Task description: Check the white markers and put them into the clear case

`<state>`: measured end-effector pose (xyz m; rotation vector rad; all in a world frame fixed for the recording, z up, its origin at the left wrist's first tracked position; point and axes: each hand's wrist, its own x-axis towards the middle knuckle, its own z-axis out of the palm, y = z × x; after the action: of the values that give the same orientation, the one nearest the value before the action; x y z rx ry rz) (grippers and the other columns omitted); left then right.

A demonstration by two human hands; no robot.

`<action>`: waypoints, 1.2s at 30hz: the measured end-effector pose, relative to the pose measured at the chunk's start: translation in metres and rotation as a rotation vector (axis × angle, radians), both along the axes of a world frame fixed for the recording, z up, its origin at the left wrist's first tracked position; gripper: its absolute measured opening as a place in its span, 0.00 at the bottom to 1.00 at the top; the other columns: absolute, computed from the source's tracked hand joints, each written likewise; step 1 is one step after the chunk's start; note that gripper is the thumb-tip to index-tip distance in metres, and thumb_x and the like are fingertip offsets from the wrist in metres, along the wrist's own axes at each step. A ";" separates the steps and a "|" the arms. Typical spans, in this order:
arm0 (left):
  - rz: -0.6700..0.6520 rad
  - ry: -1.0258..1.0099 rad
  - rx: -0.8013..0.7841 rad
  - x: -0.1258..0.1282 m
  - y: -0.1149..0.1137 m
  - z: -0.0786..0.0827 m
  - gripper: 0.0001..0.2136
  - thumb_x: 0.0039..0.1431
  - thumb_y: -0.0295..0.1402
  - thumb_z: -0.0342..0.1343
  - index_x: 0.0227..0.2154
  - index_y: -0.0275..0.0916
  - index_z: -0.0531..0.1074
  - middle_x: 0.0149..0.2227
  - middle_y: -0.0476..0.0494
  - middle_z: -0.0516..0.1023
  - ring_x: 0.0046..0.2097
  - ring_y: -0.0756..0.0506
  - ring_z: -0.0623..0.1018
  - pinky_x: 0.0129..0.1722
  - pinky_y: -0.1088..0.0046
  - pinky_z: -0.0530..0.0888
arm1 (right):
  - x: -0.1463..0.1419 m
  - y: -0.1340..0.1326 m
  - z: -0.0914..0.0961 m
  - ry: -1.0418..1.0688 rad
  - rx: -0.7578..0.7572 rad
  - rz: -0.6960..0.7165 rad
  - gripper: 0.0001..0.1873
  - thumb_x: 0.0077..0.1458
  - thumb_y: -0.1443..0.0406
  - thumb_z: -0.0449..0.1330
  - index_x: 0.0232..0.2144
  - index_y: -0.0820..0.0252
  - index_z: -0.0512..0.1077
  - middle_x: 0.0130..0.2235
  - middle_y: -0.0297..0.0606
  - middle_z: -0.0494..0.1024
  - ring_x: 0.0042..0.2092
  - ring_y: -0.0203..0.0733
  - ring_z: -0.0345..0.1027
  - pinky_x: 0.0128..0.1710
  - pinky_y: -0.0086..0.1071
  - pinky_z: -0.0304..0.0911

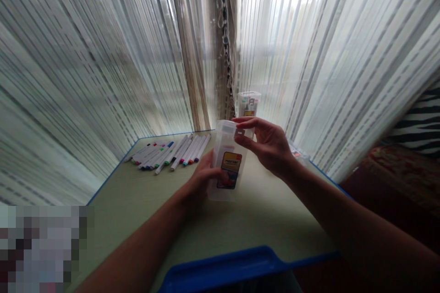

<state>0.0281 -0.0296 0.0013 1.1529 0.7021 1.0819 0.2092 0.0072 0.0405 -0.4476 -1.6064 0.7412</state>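
A translucent plastic marker case (220, 146) with a yellow and dark label stands slightly tilted above the table, between my two hands. My left hand (206, 176) is wrapped round its lower left side, the thumb lying across the label. At the upper right, my right hand (266, 141) pinches the case's lid by its clasp, fingertips on top and thumb below. No markers show inside the case. To the left, several white markers (182, 151) with coloured ends lie side by side on the table.
A second clear case (250, 102) with markers in it stands at the back, behind my right hand. Some clear plastic packaging (299, 153) lies at the table's right edge. The pale green table (268, 215) has a blue rim and a blue front tray (223, 265). String curtains (103, 54) hang behind.
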 end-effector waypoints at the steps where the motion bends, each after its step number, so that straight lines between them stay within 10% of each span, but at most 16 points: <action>1: -0.003 0.005 -0.002 0.000 0.000 0.000 0.34 0.34 0.24 0.57 0.52 0.37 0.70 0.41 0.40 0.81 0.36 0.41 0.80 0.34 0.68 0.74 | 0.000 0.000 0.000 -0.002 0.001 0.001 0.09 0.52 0.66 0.69 0.37 0.54 0.77 0.49 0.38 0.79 0.52 0.45 0.72 0.57 0.48 0.63; 8: 0.029 -0.015 -0.025 0.002 0.001 -0.001 0.26 0.35 0.26 0.55 0.44 0.35 0.73 0.38 0.39 0.81 0.33 0.41 0.79 0.30 0.68 0.73 | -0.002 -0.002 -0.004 -0.131 0.080 -0.059 0.08 0.48 0.65 0.70 0.24 0.55 0.74 0.55 0.36 0.75 0.57 0.49 0.67 0.59 0.50 0.61; 28: -0.060 -0.015 0.002 0.000 -0.003 0.005 0.32 0.35 0.24 0.58 0.51 0.36 0.71 0.41 0.38 0.81 0.38 0.38 0.80 0.34 0.67 0.74 | -0.004 0.001 -0.010 0.022 -0.253 0.040 0.32 0.48 0.55 0.70 0.54 0.51 0.69 0.59 0.45 0.72 0.54 0.53 0.72 0.51 0.51 0.71; 36: 0.056 0.025 0.115 0.003 -0.004 0.015 0.24 0.51 0.43 0.65 0.49 0.37 0.72 0.42 0.37 0.81 0.41 0.39 0.80 0.39 0.67 0.73 | -0.009 -0.004 -0.014 -0.011 -0.238 0.098 0.28 0.47 0.55 0.71 0.49 0.57 0.71 0.39 0.40 0.80 0.38 0.43 0.76 0.39 0.41 0.75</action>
<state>0.0313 -0.0332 0.0159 1.2529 0.7027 1.1689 0.1999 0.0034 0.0269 -0.5475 -1.5648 1.0123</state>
